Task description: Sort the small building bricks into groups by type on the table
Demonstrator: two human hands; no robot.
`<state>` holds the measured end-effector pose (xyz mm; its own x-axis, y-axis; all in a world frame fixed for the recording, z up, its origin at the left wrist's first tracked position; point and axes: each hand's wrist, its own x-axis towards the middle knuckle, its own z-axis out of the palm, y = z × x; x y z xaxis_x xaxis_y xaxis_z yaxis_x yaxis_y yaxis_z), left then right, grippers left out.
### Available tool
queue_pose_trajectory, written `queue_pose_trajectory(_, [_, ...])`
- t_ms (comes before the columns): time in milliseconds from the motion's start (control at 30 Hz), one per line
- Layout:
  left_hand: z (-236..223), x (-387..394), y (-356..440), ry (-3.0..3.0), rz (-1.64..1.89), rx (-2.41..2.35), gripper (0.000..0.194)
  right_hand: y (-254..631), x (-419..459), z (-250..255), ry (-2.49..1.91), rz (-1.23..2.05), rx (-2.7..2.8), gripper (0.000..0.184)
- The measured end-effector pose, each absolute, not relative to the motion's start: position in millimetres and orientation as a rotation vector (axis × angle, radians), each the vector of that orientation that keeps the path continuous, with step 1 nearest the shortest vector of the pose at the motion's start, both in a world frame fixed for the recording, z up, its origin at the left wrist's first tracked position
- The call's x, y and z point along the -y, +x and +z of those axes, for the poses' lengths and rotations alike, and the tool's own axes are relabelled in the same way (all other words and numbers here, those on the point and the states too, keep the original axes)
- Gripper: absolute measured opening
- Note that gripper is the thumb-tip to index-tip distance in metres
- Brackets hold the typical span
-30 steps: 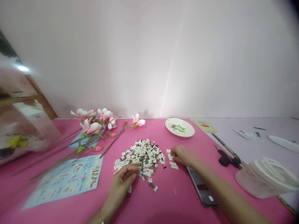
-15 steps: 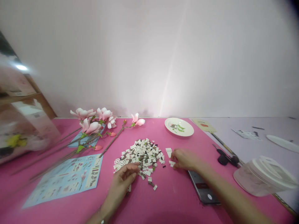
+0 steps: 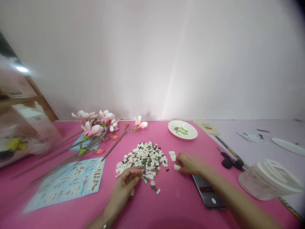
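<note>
A heaped pile of small building bricks [image 3: 145, 156], mostly white with some grey, brown and black, lies on the pink table. My left hand [image 3: 126, 183] rests at the pile's near left edge, its fingers loosely bent, thumb apart, and no brick visible in it. Right of the pile, my right hand [image 3: 190, 163] is closed with its fingertips at a white brick [image 3: 177, 167] on the tabletop. Just beyond those fingertips lie other flat white bricks [image 3: 172, 155]. The wrist of the right arm passes above a phone [image 3: 209, 194], covering part of it.
Pink magnolia sprigs [image 3: 92, 130] and a printed blue sheet [image 3: 69, 184] lie left. A white plate [image 3: 190, 135] with green pieces stands at the back. Scissors [image 3: 230, 162] and a lidded tub [image 3: 259, 181] are on the right; a clear bag [image 3: 26, 136] is far left.
My right hand has shifted slightly to the right with the white brick at its fingertips. More of the flat white bricks beside it shows. My left hand has stayed in place.
</note>
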<state>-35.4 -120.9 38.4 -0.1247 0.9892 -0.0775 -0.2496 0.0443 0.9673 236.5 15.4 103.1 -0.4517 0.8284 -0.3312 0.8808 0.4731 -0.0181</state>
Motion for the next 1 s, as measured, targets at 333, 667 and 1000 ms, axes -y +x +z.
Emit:
queue_pose_trajectory(333, [37,120,-37,0.941,1.35,-1.14,0.029,230,-17,103,1.368,-0.166,-2.495,0.011])
queue_pose_trajectory(667, [33,121,-38,0.958,1.353,-1.137,0.025,225,-43,104,1.406,-0.004,-2.542,0.021])
queue_pose_trajectory(1000, [36,120,-38,0.957,1.353,-1.133,0.026,229,-50,103,1.446,-0.062,-2.573,0.028])
